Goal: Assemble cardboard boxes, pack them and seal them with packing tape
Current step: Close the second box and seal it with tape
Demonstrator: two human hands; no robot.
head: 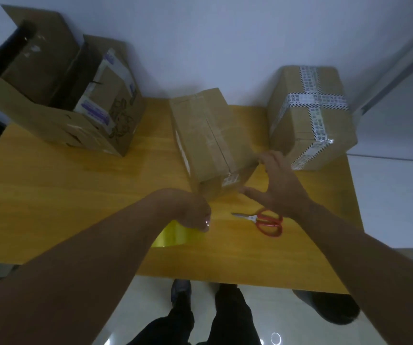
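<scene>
- We stood at a yellow wooden table (pixel 76 195) set against a pale wall, with our dark trousers and shoes showing below its near edge.
- Our left hand (pixel 193 212) lay over a tape roll (pixel 178 236) of yellowish, glossy tape near the table's front edge. Its fingers were curled down over the top of the roll and gripped it.
- Our right hand (pixel 280 185) was spread wide at the near right corner of the middle box (pixel 210 140). The thumb reached toward the box's near end and the fingers (pixel 265 159) sat at its right side. The hand gripped nothing, and we could not tell whether the fingertips actually touched the cardboard.
- The middle box lay closed in the centre of the table, running from the wall toward us, with clear tape along its top seam and a small label on its near end.
- A pair of red-handled scissors (pixel 262 220) lay flat on the table between our two hands, just in front of the middle box, with the blades pointing left.
- A sealed box (pixel 310 115) sat at the table's far right, apart from the middle one, and was bound crosswise with white printed tape with striped edges.
- A large open carton (pixel 51 100) stood at the far left corner with its flaps up. It held smaller cardboard boxes, and a line drawing was printed on its right side.
- A dark rounded object (pixel 327 307) sat on the glossy floor under the table's right front corner, but we could not make out what it was.
</scene>
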